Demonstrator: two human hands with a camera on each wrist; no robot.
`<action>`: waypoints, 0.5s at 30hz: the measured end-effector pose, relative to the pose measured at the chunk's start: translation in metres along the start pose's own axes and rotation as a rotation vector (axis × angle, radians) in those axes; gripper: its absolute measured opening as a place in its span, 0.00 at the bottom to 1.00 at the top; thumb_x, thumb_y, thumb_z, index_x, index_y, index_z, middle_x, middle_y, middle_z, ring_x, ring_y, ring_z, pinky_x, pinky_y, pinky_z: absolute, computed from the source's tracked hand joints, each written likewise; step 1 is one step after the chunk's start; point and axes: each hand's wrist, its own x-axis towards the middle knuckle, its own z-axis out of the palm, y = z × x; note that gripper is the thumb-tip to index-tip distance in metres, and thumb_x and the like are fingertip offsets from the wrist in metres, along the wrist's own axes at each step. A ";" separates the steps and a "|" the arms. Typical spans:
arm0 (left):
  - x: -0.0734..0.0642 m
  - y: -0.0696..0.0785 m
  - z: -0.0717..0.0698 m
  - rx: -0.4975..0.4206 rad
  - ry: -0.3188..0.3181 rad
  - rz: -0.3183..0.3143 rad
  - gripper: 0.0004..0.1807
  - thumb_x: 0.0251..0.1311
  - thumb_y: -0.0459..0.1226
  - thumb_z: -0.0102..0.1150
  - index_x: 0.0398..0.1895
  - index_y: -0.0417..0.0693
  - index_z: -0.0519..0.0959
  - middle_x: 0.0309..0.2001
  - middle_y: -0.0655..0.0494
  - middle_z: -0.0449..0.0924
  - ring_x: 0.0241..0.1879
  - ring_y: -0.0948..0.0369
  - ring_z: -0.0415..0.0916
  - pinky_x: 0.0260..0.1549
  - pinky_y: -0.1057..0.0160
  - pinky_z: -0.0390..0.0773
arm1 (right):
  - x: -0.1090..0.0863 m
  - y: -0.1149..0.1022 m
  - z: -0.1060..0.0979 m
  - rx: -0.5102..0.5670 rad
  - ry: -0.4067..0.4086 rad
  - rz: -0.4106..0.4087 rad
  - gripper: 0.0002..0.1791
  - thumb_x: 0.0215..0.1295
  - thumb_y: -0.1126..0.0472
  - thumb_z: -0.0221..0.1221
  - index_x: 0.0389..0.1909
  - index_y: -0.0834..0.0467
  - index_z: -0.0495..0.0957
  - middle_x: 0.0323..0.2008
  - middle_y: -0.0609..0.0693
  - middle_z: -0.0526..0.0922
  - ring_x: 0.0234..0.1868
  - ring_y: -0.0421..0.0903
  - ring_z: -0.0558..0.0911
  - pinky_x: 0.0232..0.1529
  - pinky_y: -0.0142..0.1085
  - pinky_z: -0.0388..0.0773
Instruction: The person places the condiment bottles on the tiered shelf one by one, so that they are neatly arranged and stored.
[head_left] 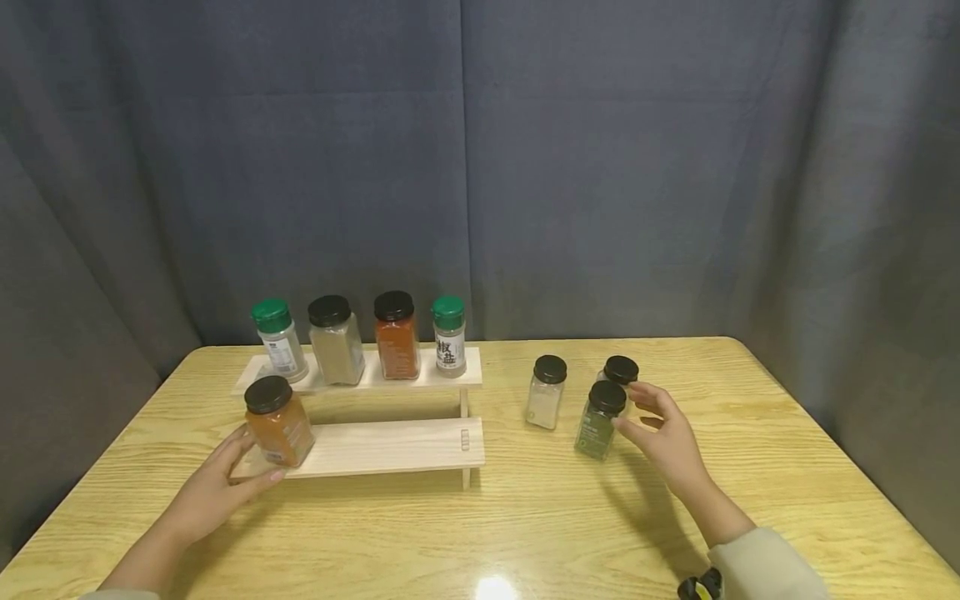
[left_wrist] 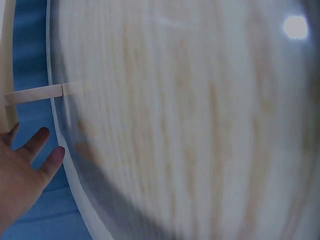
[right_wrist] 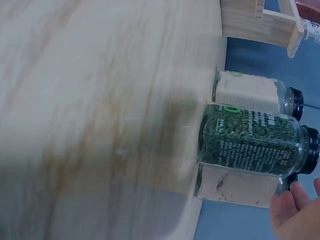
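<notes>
A square jar of orange powder with a black lid (head_left: 280, 427) stands at the left end of the lower shelf (head_left: 390, 446). My left hand (head_left: 217, 487) is around its left side, thumb by the shelf's front edge. In the left wrist view, that hand's fingers (left_wrist: 37, 142) are spread; the jar is out of that view. On the right, a jar of green dried herbs (head_left: 597, 425) stands on the table. Just right of it is my right hand (head_left: 667, 442), thumb and fingers apart near the lid. Behind the herb jar, a black-lidded jar (head_left: 621, 369) is partly hidden.
On the upper shelf (head_left: 472, 371) stand a green-capped shaker (head_left: 281, 346), a jar of beige powder (head_left: 337, 346), a jar of red powder (head_left: 397, 342) and another green-capped shaker (head_left: 450, 342). A pale jar (head_left: 545, 396) stands between rack and herb jar. Dark curtains (head_left: 600, 167) hang behind.
</notes>
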 end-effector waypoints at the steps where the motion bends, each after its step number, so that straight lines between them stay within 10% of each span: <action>1: 0.000 0.000 0.000 0.001 0.001 0.001 0.42 0.56 0.51 0.50 0.65 0.39 0.43 0.64 0.35 0.37 0.56 0.31 0.43 0.42 0.33 0.58 | 0.001 0.001 0.000 0.005 -0.005 0.002 0.31 0.52 0.65 0.59 0.56 0.66 0.59 0.52 0.63 0.65 0.53 0.56 0.62 0.51 0.47 0.60; 15: 0.000 0.000 0.001 0.003 0.007 -0.008 0.43 0.55 0.52 0.50 0.65 0.39 0.44 0.64 0.35 0.38 0.57 0.32 0.43 0.43 0.34 0.58 | 0.011 0.013 0.007 0.003 -0.051 0.007 0.31 0.52 0.66 0.60 0.56 0.65 0.59 0.51 0.65 0.65 0.52 0.57 0.63 0.49 0.48 0.61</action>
